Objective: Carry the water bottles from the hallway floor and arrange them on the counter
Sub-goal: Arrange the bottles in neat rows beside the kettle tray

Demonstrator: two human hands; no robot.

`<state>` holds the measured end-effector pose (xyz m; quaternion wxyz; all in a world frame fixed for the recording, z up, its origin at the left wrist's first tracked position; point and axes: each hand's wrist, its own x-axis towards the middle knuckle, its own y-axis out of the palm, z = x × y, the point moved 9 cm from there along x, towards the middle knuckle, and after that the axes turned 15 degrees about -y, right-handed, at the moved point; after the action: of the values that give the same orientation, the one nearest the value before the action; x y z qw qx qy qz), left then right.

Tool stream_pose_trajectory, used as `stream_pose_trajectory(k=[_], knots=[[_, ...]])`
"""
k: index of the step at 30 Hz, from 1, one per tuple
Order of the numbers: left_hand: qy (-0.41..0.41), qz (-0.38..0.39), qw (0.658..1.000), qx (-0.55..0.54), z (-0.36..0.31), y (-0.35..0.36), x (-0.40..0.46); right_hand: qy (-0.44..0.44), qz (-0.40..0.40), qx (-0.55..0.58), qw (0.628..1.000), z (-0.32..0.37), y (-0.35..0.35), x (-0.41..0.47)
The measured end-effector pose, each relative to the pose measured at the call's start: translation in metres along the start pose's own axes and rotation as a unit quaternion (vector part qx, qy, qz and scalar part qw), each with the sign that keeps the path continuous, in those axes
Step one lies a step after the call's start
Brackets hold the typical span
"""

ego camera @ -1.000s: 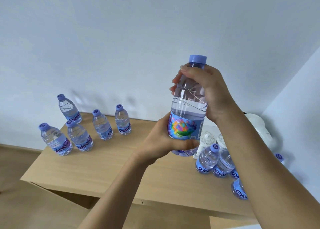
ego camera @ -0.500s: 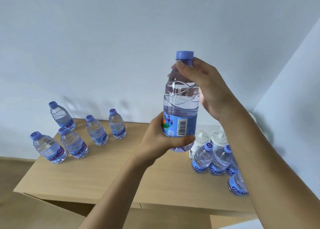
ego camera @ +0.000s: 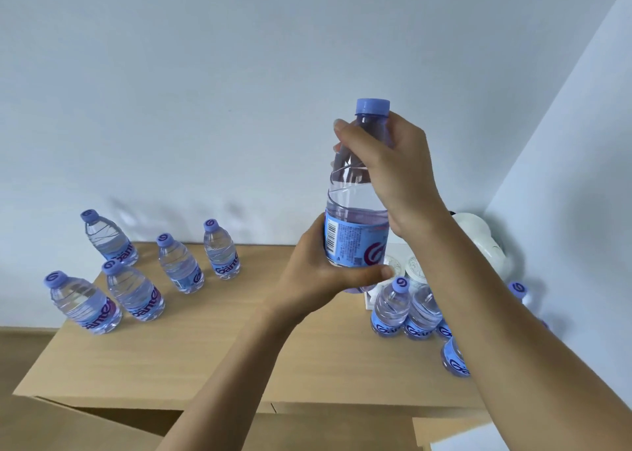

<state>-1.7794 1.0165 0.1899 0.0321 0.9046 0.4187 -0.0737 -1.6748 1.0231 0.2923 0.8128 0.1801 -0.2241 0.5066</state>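
- We hold one water bottle (ego camera: 357, 211) upright above the tabletop (ego camera: 212, 355), its upper part empty, water low down
- Our left hand (ego camera: 321, 269) wraps its labelled base; our right hand (ego camera: 386, 167) grips its neck under the cap
- Five full bottles (ego camera: 133, 293) stand left, more bottles (ego camera: 407, 314) cluster right

Counter (ego camera: 212, 355): five bottles (ego camera: 178, 266) standing at its left rear; further bottles (ego camera: 407, 310) clustering at its right, before two round lids (ego camera: 415, 269). One held bottle (ego camera: 355, 218) hanging upright above the counter's middle-right, left hand (ego camera: 318, 269) gripping low, right hand (ego camera: 386, 167) gripping high.
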Motion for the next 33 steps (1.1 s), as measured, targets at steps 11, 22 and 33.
stream_pose_trajectory(k=[11,22,33], knots=[[-0.009,0.098,0.994,-0.038,0.003,0.009,-0.004,0.064,0.146,0.11,0.981,-0.001,0.0,-0.006],[-0.022,0.066,0.997,0.02,0.001,0.021,0.0,0.004,-0.031,-0.028,0.999,-0.004,-0.025,-0.009],[-0.023,0.037,0.998,0.035,0.012,0.027,0.007,0.027,0.022,-0.07,0.997,-0.013,-0.04,-0.015]])
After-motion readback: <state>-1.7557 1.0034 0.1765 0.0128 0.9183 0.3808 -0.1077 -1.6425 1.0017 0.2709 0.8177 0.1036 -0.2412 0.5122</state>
